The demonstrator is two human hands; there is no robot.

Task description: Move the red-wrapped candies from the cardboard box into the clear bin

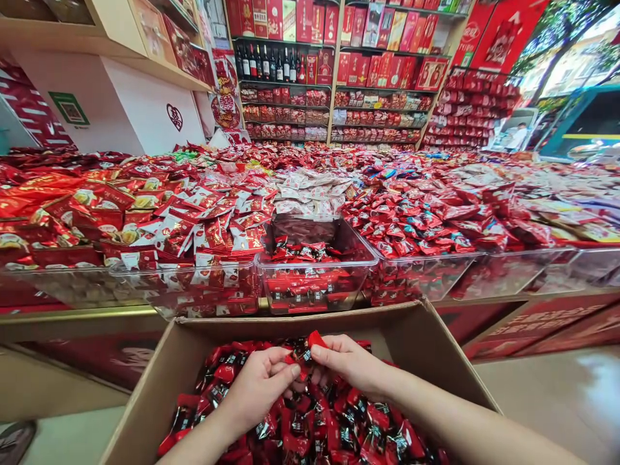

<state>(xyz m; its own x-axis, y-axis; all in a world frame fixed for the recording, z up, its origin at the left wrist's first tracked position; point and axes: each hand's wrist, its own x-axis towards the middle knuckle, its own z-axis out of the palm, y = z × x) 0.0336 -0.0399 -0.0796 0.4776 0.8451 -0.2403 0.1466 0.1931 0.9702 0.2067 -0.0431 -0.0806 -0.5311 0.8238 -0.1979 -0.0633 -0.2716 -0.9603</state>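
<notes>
Both hands are over an open cardboard box [159, 361] heaped with red-and-black wrapped candies [295, 423]. My left hand [264, 381] pinches the lower left end of a red-and-black candy [305, 352] between thumb and fingers. On the candy's right side, my right hand [341, 361] grips it with thumb and fingertips. The hands are close together, and some fingertips are hidden behind the candy. Just beyond the box, a clear plastic bin [317, 265] is partly filled with similar red-and-black candies.
More clear bins piled with red packets [174, 226] stretch to both sides, with white packets [312, 190] behind the middle bin. Shelves [334, 84] of red boxes and bottles stand at the back. A shoe [17, 442] shows at lower left.
</notes>
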